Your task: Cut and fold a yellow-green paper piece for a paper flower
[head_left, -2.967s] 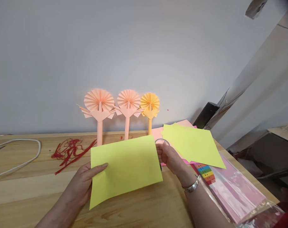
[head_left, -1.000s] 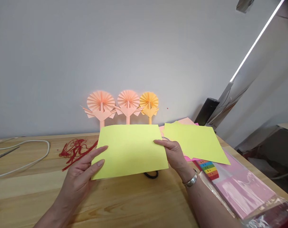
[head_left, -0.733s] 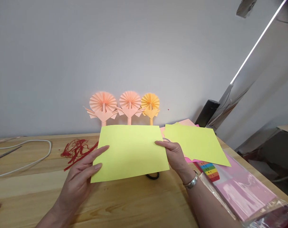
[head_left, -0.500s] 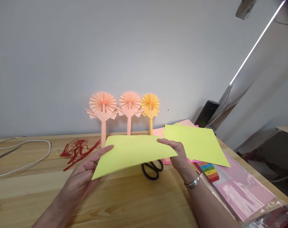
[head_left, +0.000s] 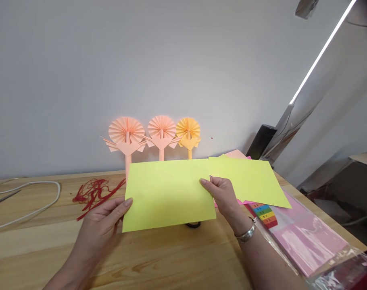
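A yellow-green sheet of paper (head_left: 168, 197) is held up in front of me, its broad face toward me. My left hand (head_left: 106, 217) pinches its left edge, thumb on the front. At the right edge my right hand (head_left: 224, 195) grips it the same way, with a silver bracelet on the wrist. Both hands' other fingers are partly hidden behind the sheet. Below its lower edge shows part of a black loop (head_left: 193, 224), the rest covered. Beyond the sheet, two peach folded-paper figures (head_left: 127, 137) and an orange one (head_left: 188, 135) stand against the wall, their lower parts hidden.
Right of the sheet lies another yellow-green sheet (head_left: 250, 179) over pink paper. A clear-wrapped pink paper pack (head_left: 310, 237) sits at the table's right edge. Red strings (head_left: 95, 195) and a white cable (head_left: 50, 207) lie left. A black cylinder (head_left: 262, 141) leans at the back right.
The held sheet has turned from a slanted, bowed position to face me flatter and more upright. It now covers most of the black loops. Both hands still hold it.
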The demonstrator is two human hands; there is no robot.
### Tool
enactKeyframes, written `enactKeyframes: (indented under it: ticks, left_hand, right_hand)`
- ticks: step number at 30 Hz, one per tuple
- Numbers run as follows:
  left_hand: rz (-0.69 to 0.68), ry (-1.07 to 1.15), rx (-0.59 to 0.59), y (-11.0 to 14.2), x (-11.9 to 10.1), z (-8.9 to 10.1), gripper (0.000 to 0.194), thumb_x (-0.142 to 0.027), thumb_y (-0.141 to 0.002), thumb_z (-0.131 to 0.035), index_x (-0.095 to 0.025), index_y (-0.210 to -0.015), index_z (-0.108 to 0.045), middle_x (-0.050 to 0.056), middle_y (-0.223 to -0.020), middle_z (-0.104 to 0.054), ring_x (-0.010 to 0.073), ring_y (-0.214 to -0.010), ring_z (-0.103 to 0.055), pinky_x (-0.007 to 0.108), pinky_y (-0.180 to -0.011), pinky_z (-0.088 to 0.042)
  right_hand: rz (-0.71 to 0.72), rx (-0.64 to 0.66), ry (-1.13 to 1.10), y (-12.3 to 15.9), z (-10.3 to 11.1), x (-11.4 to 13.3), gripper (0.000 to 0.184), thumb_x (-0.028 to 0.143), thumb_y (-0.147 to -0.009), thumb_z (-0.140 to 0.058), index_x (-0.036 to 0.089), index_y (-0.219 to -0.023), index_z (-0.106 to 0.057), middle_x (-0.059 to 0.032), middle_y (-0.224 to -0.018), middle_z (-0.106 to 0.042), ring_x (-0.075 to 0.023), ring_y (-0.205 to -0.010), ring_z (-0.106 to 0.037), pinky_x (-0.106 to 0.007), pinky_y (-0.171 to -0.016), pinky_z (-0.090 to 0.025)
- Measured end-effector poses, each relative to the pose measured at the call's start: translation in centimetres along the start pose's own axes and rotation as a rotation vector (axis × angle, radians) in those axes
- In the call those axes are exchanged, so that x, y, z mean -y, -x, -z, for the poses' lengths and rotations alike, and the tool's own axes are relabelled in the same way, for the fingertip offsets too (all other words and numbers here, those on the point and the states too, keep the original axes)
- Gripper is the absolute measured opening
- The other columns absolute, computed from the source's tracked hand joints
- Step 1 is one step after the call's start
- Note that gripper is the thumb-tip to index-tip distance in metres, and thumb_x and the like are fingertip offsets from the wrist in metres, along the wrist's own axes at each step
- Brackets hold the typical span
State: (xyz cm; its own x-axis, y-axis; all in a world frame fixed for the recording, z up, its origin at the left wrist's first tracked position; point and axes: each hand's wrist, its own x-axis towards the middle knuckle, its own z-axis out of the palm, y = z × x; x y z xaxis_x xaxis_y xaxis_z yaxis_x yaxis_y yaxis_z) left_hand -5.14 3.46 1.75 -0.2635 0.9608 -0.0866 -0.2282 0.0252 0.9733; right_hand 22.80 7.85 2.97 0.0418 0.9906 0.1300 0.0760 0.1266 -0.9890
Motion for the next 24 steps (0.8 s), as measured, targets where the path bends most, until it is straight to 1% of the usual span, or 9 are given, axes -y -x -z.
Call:
enactKeyframes:
  ticks: [2,5,10,17,21,24]
  left_hand:
    - [0.05,0.095,0.024,0.14,0.01,-0.04,0.021,-0.024,-0.055,-0.082,-0.019,-0.073,-0.074,0.0,-0.068,-0.075,0.0171,-0.063,-0.067,0.02,-0.06,-0.054]
    - [0.037,0.151,0.034,0.25,0.01,-0.11,0.021,-0.021,-0.053,-0.082,-0.018,-0.072,-0.074,0.001,-0.067,-0.075,0.0138,-0.058,-0.067,0.018,-0.06,-0.055]
    - [0.017,0.177,0.047,0.29,-0.11,-0.23,0.02,-0.019,-0.052,-0.083,-0.018,-0.07,-0.073,0.0,-0.066,-0.075,0.0129,-0.058,-0.067,0.016,-0.061,-0.055]
    - [-0.024,0.168,0.058,0.39,0.11,0.09,0.016,-0.02,-0.057,-0.081,-0.019,-0.072,-0.074,0.001,-0.07,-0.076,0.0121,-0.061,-0.067,0.015,-0.063,-0.054]
    - [-0.043,0.163,0.033,0.35,0.2,0.16,0.015,-0.021,-0.057,-0.081,-0.018,-0.07,-0.074,0.001,-0.068,-0.075,0.0116,-0.06,-0.066,0.014,-0.063,-0.053]
    - [-0.051,0.154,0.035,0.3,0.22,0.26,0.016,-0.022,-0.057,-0.081,-0.018,-0.071,-0.074,0.001,-0.068,-0.075,0.0109,-0.061,-0.067,0.012,-0.064,-0.053]
  right_hand:
    - [-0.014,0.003,0.023,-0.03,-0.03,-0.1,0.044,0.051,-0.067,-0.065,0.016,-0.046,-0.049,0.0015,-0.046,-0.04,-0.0105,-0.049,-0.038,-0.022,-0.044,-0.03]
    - [-0.009,0.006,0.036,-0.19,-0.04,-0.27,0.046,0.054,-0.066,-0.064,0.016,-0.047,-0.048,0.0017,-0.045,-0.039,-0.0103,-0.048,-0.038,-0.022,-0.043,-0.029]
    - [0.022,0.003,0.029,-0.4,0.0,-0.45,0.046,0.053,-0.066,-0.065,0.017,-0.045,-0.046,0.0021,-0.045,-0.038,-0.0103,-0.048,-0.037,-0.022,-0.044,-0.029]
    - [0.056,0.004,0.042,-0.51,0.12,-0.65,0.044,0.051,-0.067,-0.064,0.017,-0.046,-0.048,0.0018,-0.046,-0.039,-0.0107,-0.05,-0.038,-0.022,-0.046,-0.03]
    - [0.066,0.011,0.043,-0.51,0.09,-0.67,0.044,0.052,-0.068,-0.063,0.016,-0.047,-0.049,0.0015,-0.046,-0.04,-0.0112,-0.05,-0.039,-0.023,-0.047,-0.03]
    - [0.055,0.021,0.039,-0.46,0.04,-0.66,0.043,0.053,-0.068,-0.063,0.016,-0.049,-0.051,0.001,-0.047,-0.041,-0.0116,-0.051,-0.039,-0.023,-0.047,-0.03]
